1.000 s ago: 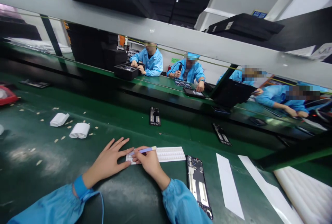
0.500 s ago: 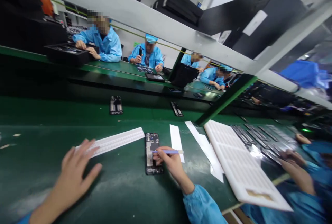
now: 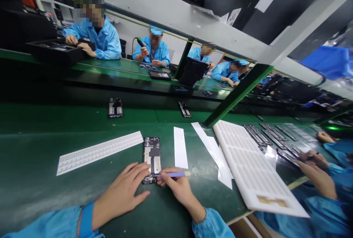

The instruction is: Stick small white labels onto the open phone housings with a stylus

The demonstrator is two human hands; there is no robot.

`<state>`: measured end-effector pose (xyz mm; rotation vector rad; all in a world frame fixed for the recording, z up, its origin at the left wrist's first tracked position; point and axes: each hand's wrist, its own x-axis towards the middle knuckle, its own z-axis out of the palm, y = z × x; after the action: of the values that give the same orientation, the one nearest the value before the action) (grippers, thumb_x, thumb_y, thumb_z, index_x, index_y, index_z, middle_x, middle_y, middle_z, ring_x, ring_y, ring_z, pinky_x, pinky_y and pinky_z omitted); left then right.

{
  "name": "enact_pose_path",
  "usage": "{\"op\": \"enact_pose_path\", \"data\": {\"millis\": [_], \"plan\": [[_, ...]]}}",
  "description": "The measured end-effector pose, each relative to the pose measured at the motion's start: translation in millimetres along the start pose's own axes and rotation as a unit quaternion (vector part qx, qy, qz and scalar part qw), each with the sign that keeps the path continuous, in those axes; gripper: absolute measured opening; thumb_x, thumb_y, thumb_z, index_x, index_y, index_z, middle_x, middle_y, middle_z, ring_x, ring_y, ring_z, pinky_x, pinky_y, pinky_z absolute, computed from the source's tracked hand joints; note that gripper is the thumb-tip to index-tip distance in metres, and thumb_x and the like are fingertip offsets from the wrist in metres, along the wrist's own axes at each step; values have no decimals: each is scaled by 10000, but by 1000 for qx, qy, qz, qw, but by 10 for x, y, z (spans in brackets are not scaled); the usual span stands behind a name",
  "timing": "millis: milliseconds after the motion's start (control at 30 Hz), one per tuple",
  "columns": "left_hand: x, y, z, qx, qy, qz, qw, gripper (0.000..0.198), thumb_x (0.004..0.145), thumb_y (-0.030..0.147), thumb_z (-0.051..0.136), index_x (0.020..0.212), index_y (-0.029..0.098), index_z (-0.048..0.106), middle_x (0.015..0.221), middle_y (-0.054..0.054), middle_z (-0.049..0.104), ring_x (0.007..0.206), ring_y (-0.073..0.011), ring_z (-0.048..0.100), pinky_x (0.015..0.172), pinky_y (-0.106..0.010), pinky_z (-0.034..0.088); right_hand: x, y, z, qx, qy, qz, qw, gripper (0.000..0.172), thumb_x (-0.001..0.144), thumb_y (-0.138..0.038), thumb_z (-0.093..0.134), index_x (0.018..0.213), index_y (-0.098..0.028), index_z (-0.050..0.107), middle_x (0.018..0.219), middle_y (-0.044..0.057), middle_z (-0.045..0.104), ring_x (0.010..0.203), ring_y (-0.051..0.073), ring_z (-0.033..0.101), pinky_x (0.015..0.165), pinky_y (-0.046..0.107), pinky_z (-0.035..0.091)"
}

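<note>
An opened phone (image 3: 152, 153) with its inner parts showing lies upright on the green bench in front of me. My right hand (image 3: 176, 186) pinches a slim purple tweezer-like tool (image 3: 174, 174) with a pale rear end; its front end is over the phone's lower part. From the left, my left hand (image 3: 124, 190) reaches in, fingers stretched out and fingertips over the phone's lower left edge. Whether they press on it I cannot tell. Left of the phone lies a white strip sheet (image 3: 99, 153) with rows of small marks; another white strip (image 3: 180, 148) lies to its right.
Two more opened phones (image 3: 116, 107) (image 3: 184, 109) lie farther back. White paper pieces (image 3: 212, 153) and a white slotted foam tray (image 3: 248, 168) are on the right. Beside it, a co-worker's hands (image 3: 317, 175) handle a part. A green post (image 3: 239, 94) rises behind; several people sit opposite.
My left hand has moved right, off the marked strip sheet and over to the phone. My right hand has brought the purple tool down toward the phone's lower end. The view has shifted slightly.
</note>
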<state>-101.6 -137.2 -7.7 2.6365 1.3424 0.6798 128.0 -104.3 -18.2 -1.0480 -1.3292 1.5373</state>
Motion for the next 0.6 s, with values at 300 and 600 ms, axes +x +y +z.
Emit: {"op": "enact_pose_path", "data": {"millis": [300, 600], "plan": [[-78, -22, 17, 11, -28, 15, 999, 442, 922, 430, 580, 1313, 235, 510, 1373, -35, 553, 1267, -220, 507, 1113, -418, 388, 0, -42, -96, -12, -17, 8, 1000, 229, 815, -411, 765, 856, -185, 759, 728, 61, 771, 631, 188, 730, 616, 263, 604], [-72, -21, 29, 26, -34, 25, 999, 379, 930, 410, 568, 1270, 245, 538, 1370, -30, 549, 1283, -205, 492, 1121, -409, 362, -6, -73, -89, -51, -36, -3, 998, 184, 850, -373, 732, 881, -196, 772, 738, 60, 770, 651, 194, 733, 634, 278, 613]]}}
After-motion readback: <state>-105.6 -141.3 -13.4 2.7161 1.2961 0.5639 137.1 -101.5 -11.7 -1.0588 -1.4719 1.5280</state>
